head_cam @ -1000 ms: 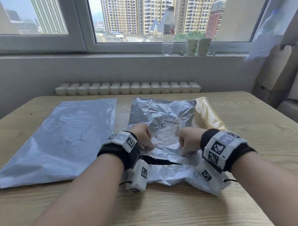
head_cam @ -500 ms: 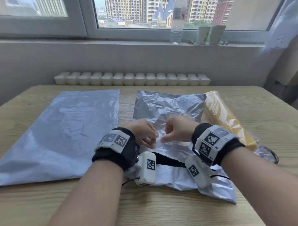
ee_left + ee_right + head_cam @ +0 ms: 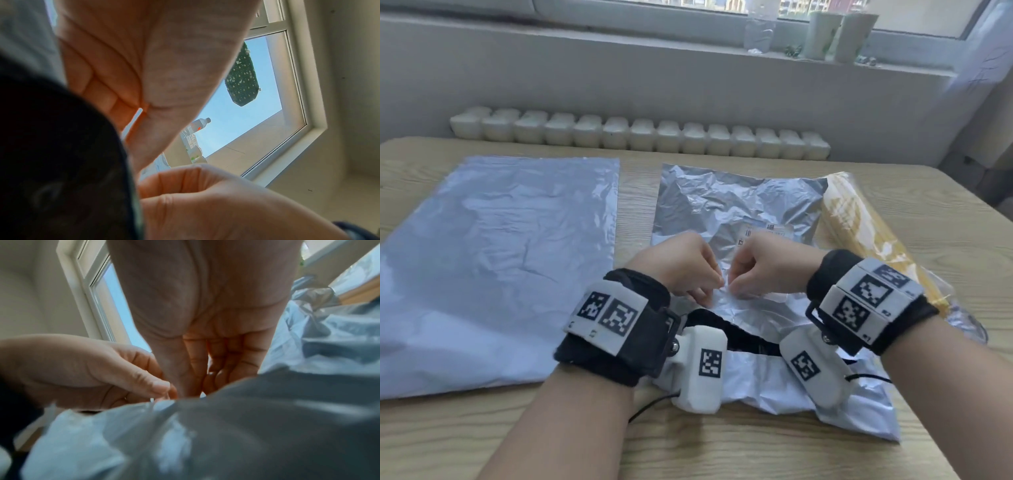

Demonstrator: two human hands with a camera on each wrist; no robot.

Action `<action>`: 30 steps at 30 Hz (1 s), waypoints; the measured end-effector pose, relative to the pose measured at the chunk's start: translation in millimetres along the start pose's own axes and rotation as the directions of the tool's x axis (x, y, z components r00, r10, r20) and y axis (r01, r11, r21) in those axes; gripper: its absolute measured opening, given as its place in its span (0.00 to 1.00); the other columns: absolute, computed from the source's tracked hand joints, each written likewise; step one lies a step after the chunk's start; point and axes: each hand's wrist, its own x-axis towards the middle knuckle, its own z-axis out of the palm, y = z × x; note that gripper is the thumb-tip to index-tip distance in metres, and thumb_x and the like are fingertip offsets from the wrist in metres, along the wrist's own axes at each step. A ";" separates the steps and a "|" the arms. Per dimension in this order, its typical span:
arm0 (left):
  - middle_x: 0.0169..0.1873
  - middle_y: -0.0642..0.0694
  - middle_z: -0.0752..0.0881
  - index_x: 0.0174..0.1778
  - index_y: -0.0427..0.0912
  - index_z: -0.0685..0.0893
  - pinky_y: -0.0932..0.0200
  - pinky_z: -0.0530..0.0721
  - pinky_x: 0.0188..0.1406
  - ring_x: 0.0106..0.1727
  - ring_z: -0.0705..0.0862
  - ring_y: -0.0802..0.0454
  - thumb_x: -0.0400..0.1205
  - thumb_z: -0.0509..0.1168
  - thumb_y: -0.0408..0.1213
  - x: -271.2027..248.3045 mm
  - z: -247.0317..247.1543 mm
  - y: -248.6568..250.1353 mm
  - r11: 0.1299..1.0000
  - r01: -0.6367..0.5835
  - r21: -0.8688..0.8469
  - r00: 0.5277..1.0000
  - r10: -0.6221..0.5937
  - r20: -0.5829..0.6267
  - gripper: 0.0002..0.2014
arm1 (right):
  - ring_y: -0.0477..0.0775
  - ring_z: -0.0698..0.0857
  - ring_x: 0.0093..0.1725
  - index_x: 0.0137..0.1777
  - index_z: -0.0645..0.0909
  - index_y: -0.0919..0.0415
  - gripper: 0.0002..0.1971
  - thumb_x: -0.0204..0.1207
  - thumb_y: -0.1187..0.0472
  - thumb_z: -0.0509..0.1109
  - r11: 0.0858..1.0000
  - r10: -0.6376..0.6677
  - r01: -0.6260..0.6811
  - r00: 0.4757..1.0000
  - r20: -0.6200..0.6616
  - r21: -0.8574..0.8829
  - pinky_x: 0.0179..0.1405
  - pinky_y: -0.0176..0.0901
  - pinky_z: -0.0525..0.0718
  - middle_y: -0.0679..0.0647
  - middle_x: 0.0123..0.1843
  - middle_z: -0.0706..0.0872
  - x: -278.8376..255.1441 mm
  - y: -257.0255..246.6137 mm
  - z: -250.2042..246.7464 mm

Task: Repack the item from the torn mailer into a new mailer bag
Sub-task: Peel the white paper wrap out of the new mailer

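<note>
A crumpled silver torn mailer (image 3: 736,209) with a barcode label lies in the middle of the wooden table (image 3: 945,240); a dark tear (image 3: 743,337) runs across its near part. Both hands meet over it just above the tear. My left hand (image 3: 700,274) and my right hand (image 3: 748,275) each pinch the plastic with curled fingers, knuckles nearly touching. In the right wrist view the mailer's film (image 3: 226,426) bunches under the fingertips (image 3: 160,388). A yellow item in clear wrap (image 3: 859,236) sticks out at the mailer's right side. A flat new silver mailer (image 3: 493,260) lies to the left.
A white radiator (image 3: 640,137) runs along the wall behind the table. On the windowsill stand a plastic bottle (image 3: 758,31) and two pale cups (image 3: 839,34). Bare wood shows along the table's near edge.
My hands have come together from apart at the tear to a close two-handed pinch in the middle of the torn mailer. The head view has tilted down and closer.
</note>
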 end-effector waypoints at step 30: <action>0.30 0.50 0.91 0.34 0.46 0.90 0.60 0.85 0.33 0.30 0.84 0.57 0.68 0.80 0.39 4.5 3.9 -1.8 0.989 -0.001 0.149 0.993 0.018 -0.117 0.05 | 0.43 0.70 0.18 0.40 0.84 0.73 0.09 0.73 0.65 0.70 0.949 0.011 -0.018 1.000 0.025 0.316 0.14 0.28 0.68 0.57 0.28 0.79 -4.8 23.6 2.2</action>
